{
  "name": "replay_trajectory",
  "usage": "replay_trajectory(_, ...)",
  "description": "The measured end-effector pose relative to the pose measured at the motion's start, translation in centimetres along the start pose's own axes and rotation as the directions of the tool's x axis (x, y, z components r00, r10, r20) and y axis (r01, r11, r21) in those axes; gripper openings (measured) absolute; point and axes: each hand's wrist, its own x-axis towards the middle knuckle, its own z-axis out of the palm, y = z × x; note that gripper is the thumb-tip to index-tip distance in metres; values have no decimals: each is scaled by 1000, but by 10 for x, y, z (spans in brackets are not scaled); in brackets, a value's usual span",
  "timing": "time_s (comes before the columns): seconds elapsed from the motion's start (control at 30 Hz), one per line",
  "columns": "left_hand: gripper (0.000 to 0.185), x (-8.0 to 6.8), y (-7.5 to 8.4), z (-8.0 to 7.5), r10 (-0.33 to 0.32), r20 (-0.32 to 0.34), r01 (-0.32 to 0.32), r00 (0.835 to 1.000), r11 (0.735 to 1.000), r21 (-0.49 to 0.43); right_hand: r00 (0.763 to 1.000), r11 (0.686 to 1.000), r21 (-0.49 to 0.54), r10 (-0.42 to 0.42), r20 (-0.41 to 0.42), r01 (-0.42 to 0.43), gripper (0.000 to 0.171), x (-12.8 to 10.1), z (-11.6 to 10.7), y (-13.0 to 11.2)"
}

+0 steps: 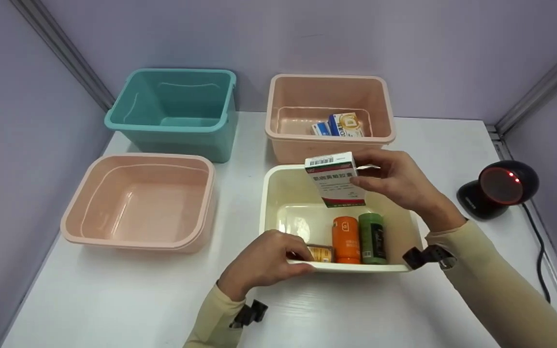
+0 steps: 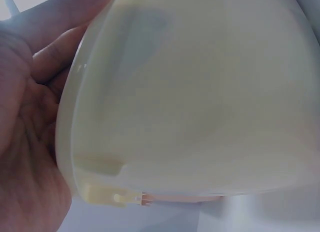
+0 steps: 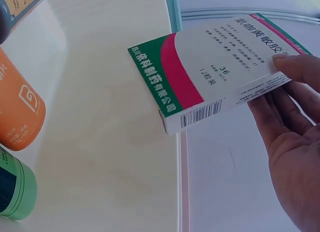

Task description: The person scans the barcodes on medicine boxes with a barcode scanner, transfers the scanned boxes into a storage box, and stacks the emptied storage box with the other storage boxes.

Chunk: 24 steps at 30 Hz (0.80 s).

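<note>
My right hand [image 1: 380, 181] pinches a white medicine box [image 1: 335, 179] with red and green bands and a barcode, holding it above the cream bin [image 1: 271, 193]. In the right wrist view the box [image 3: 220, 77] sits between thumb and fingers [image 3: 295, 67]. My left hand [image 1: 271, 258] grips the cream bin's near rim; the left wrist view shows the bin's wall [image 2: 200, 102] against the palm [image 2: 25, 142]. Inside the bin lie an orange bottle [image 1: 345, 239], a green bottle [image 1: 372, 238] and a small amber item [image 1: 321, 253], partly hidden by the left hand.
A pink bin [image 1: 278, 104] behind the cream one holds two blue and yellow boxes [image 1: 339, 125]. An empty teal bin [image 1: 220, 96] stands at back left and an empty pink bin [image 1: 80, 212] at front left. A black barcode scanner [image 1: 498, 187] with a cable stands at right.
</note>
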Motion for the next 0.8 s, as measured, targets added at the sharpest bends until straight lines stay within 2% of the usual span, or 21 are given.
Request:
replay_trajectory(0.23,9,0,0,0,14,-8,-14,1000,1000,4,995,994,87,-57,-87,65,39,-4,-3,0)
replay_trajectory(0.47,10,1,1,0,-2,-5,2,1000,1000,5,987,989,94,-100,-130,112,40,-6,-8,-3)
replay_trajectory(0.8,8,2,0,1,-1,-1,1,1000,1000,-11,972,989,120,-59,-228,88,36,-12,-15,-6)
